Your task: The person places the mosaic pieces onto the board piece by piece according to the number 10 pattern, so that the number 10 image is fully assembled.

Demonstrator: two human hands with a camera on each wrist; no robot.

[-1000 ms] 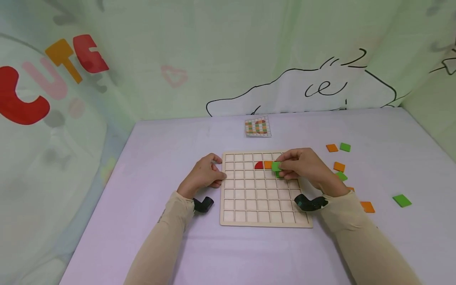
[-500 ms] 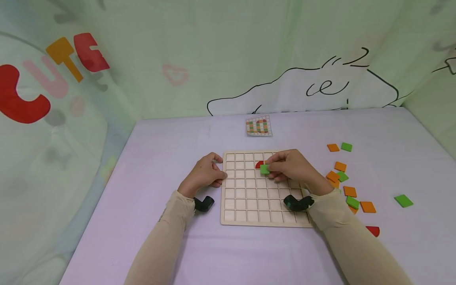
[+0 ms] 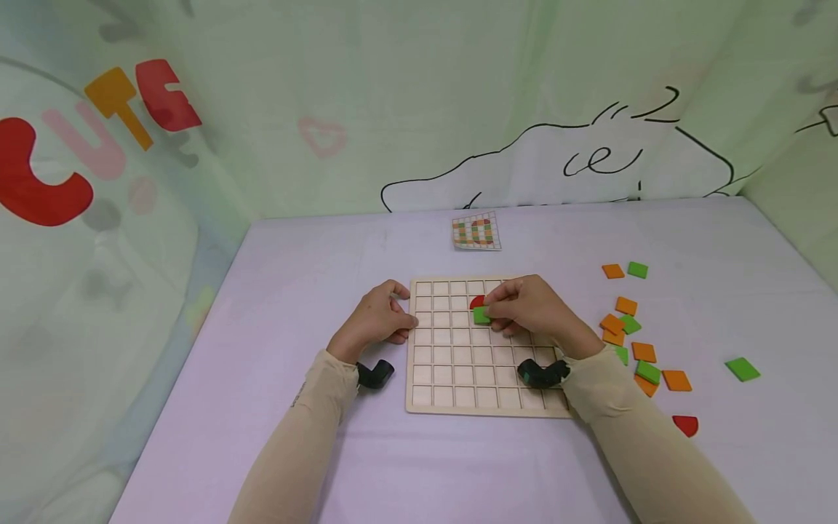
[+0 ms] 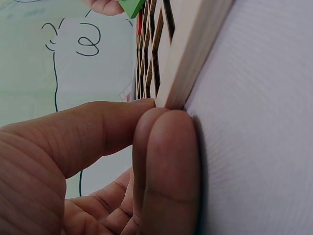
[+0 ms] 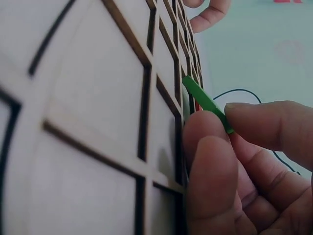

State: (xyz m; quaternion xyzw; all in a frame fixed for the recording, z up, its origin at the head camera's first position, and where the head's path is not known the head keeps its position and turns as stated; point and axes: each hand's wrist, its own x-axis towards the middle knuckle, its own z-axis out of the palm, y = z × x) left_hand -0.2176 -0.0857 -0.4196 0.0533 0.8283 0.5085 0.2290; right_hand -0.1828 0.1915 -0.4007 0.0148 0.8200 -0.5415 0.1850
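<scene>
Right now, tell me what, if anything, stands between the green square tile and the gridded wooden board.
Nothing visible: the right hand holds the green square tile tilted close over the gridded wooden board.

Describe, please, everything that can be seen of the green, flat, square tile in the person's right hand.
The thin green square tile is evenly coloured, with straight edges; whether it is wood or plastic, I cannot tell. The right hand pinches one side, covering part of it. It is tilted over the pale wooden grid board, just nearer the person than the red, round-edged tile. Whether its lower edge touches the board is unclear.
</scene>
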